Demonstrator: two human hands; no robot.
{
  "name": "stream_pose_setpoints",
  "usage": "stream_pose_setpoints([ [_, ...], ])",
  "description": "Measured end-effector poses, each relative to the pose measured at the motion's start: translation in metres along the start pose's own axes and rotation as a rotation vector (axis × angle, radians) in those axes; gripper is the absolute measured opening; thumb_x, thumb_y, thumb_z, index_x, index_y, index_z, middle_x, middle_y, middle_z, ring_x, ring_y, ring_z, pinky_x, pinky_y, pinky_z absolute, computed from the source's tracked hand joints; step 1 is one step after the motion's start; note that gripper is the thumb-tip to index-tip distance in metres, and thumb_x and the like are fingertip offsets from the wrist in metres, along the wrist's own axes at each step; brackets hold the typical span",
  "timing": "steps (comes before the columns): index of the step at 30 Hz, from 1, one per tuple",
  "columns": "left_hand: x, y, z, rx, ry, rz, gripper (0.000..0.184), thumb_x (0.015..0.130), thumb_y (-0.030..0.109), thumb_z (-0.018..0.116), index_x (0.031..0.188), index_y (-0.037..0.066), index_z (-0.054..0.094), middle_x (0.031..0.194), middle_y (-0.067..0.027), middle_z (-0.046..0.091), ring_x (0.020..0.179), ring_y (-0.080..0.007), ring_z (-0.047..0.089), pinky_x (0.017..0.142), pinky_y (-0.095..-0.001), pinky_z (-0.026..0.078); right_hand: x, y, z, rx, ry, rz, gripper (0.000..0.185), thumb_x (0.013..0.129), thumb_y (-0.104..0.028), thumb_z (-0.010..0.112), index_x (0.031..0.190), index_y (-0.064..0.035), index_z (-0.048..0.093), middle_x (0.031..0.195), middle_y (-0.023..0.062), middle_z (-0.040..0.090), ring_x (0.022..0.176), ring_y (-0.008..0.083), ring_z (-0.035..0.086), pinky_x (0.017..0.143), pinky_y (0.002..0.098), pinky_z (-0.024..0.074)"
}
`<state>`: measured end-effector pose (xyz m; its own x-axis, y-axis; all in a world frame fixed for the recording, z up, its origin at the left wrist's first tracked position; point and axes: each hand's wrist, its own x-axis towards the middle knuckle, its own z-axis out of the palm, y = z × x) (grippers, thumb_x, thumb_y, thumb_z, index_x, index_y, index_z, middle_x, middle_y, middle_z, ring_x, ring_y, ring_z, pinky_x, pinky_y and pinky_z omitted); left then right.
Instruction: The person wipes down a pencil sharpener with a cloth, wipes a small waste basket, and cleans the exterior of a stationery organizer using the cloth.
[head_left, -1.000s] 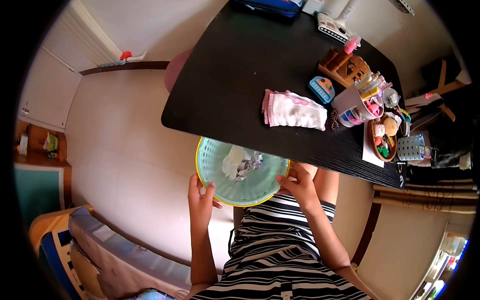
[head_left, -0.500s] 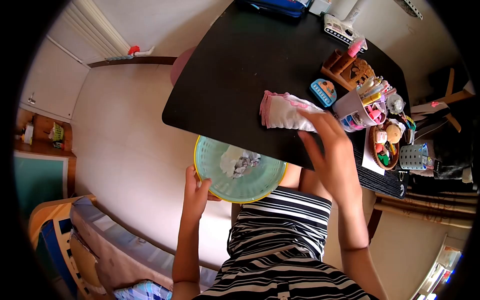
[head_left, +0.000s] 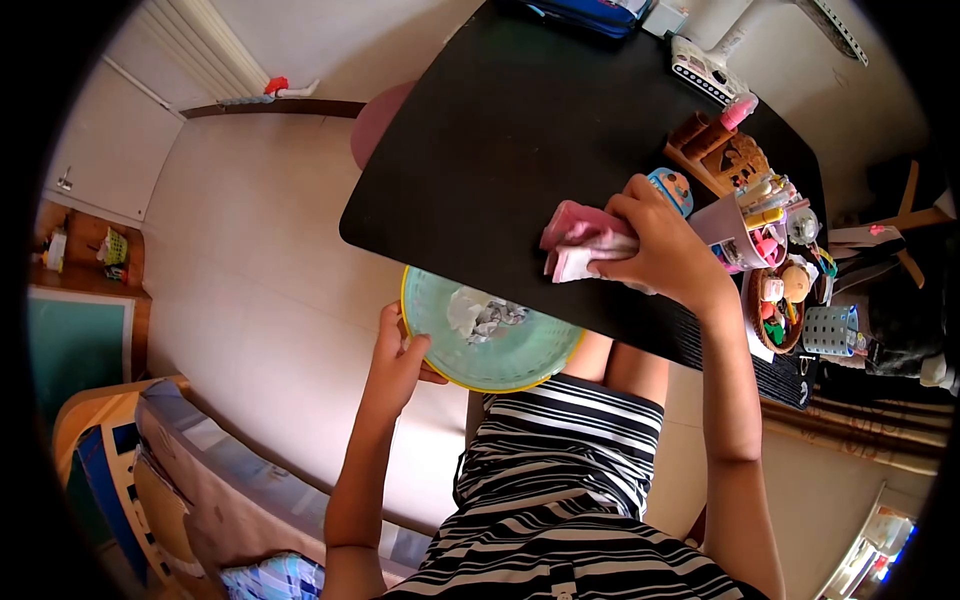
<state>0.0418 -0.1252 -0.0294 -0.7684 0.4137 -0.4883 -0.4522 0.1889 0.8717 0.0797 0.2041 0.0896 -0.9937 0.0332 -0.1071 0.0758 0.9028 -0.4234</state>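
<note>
My left hand grips the yellow rim of a pale green plastic basket, its thumb over the edge. Crumpled white and grey paper lies inside the basket, which sits partly under the table edge. On the black table, my right hand is closed around a pink and white cloth, now bunched up. Part of the cloth is hidden by the fingers. A blue toy piano-like item lies just beyond that hand, partly covered by it.
Right of my right hand stand a pencil cup full of pens, a wicker basket of small items and a light blue perforated holder. A wooden organizer is farther back. A pink stool shows behind the table's left edge.
My right hand has come down onto the cloth and taken hold of it, bunching it up from its flat, folded shape. The left hand still holds the basket.
</note>
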Motion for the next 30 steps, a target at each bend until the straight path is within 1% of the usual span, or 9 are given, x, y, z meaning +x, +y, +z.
stream_pose_setpoints([
  [3, 0.001, 0.001, 0.001, -0.006, 0.004, 0.016, 0.049, 0.098, 0.007, 0.047, 0.144, 0.003, 0.030, 0.140, -0.0209, 0.052, 0.095, -0.0287, 0.073, 0.062, -0.0329, 0.066, 0.000, 0.004, 0.015, 0.084, 0.176, -0.178, 0.046, 0.073, -0.012, 0.084, 0.111, 0.0013, 0.061, 0.098, 0.0156, 0.061, 0.102, 0.0343, 0.063, 0.087, 0.0393, 0.0479],
  [6, 0.002, 0.000, 0.001, -0.021, -0.002, 0.018, 0.051, 0.098, 0.006, 0.047, 0.145, 0.003, 0.029, 0.143, -0.0213, 0.050, 0.095, -0.0288, 0.073, 0.062, -0.0329, 0.066, 0.001, -0.013, 0.000, 0.181, -0.046, 0.132, 0.044, 0.076, -0.010, 0.082, 0.112, -0.0002, 0.061, 0.094, 0.0165, 0.067, 0.095, 0.0332, 0.068, 0.085, 0.0384, 0.0509],
  [9, 0.002, 0.001, 0.000, -0.035, -0.019, 0.016, 0.052, 0.098, 0.006, 0.048, 0.146, 0.002, 0.029, 0.144, -0.0214, 0.048, 0.098, -0.0288, 0.072, 0.062, -0.0325, 0.067, 0.012, -0.007, 0.010, 0.239, 0.307, -0.064, 0.044, 0.080, -0.010, 0.080, 0.119, -0.0015, 0.060, 0.096, 0.0191, 0.071, 0.090, 0.0324, 0.071, 0.082, 0.0375, 0.0536],
  [12, 0.002, -0.001, -0.001, -0.041, -0.018, 0.025, 0.053, 0.098, 0.005, 0.048, 0.147, 0.002, 0.029, 0.143, -0.0216, 0.048, 0.100, -0.0285, 0.071, 0.061, -0.0318, 0.067, 0.028, -0.010, 0.003, 0.206, 0.336, 0.039, 0.046, 0.085, -0.012, 0.078, 0.126, -0.0024, 0.059, 0.104, 0.0212, 0.072, 0.095, 0.0323, 0.072, 0.085, 0.0376, 0.0537],
  [13, 0.002, -0.001, -0.001, -0.043, -0.014, 0.026, 0.053, 0.098, 0.005, 0.049, 0.147, 0.002, 0.029, 0.143, -0.0218, 0.048, 0.100, -0.0284, 0.071, 0.061, -0.0316, 0.066, 0.033, -0.013, -0.002, 0.223, 0.278, 0.099, 0.045, 0.089, -0.015, 0.075, 0.129, -0.0027, 0.058, 0.108, 0.0214, 0.072, 0.102, 0.0346, 0.071, 0.090, 0.0389, 0.0522],
  [17, 0.002, -0.001, -0.002, -0.042, -0.006, 0.028, 0.054, 0.097, 0.005, 0.049, 0.147, 0.001, 0.028, 0.141, -0.0228, 0.048, 0.100, -0.0286, 0.071, 0.060, -0.0314, 0.066, 0.054, 0.000, 0.005, 0.080, 0.459, 0.035, 0.039, 0.094, -0.017, 0.068, 0.129, -0.0022, 0.057, 0.114, 0.0217, 0.070, 0.108, 0.0403, 0.067, 0.092, 0.0419, 0.0504],
  [21, 0.004, 0.002, -0.001, -0.048, 0.005, 0.008, 0.054, 0.097, 0.004, 0.049, 0.147, 0.001, 0.028, 0.140, -0.0238, 0.049, 0.100, -0.0286, 0.070, 0.060, -0.0315, 0.066, 0.079, 0.007, -0.001, 0.023, 0.543, 0.068, 0.038, 0.094, -0.014, 0.066, 0.129, -0.0014, 0.057, 0.120, 0.0224, 0.066, 0.112, 0.0414, 0.063, 0.094, 0.0431, 0.0486],
  [24, 0.005, 0.005, 0.002, -0.039, 0.022, -0.009, 0.054, 0.097, 0.004, 0.048, 0.147, 0.000, 0.028, 0.139, -0.0238, 0.050, 0.098, -0.0276, 0.071, 0.062, -0.0312, 0.066, 0.098, 0.020, 0.000, -0.121, 0.634, -0.005, 0.038, 0.089, -0.005, 0.062, 0.126, -0.0031, 0.058, 0.114, 0.0176, 0.065, 0.108, 0.0407, 0.063, 0.088, 0.0492, 0.0527],
  [30, 0.003, 0.006, 0.003, 0.000, 0.070, -0.043, 0.054, 0.096, 0.002, 0.047, 0.146, 0.000, 0.029, 0.132, -0.0216, 0.055, 0.093, -0.0229, 0.070, 0.063, -0.0311, 0.065, 0.131, 0.040, 0.000, -0.248, 0.701, 0.040, 0.039, 0.085, -0.001, 0.065, 0.123, -0.0052, 0.060, 0.113, 0.0142, 0.065, 0.105, 0.0368, 0.063, 0.087, 0.0465, 0.0544],
])
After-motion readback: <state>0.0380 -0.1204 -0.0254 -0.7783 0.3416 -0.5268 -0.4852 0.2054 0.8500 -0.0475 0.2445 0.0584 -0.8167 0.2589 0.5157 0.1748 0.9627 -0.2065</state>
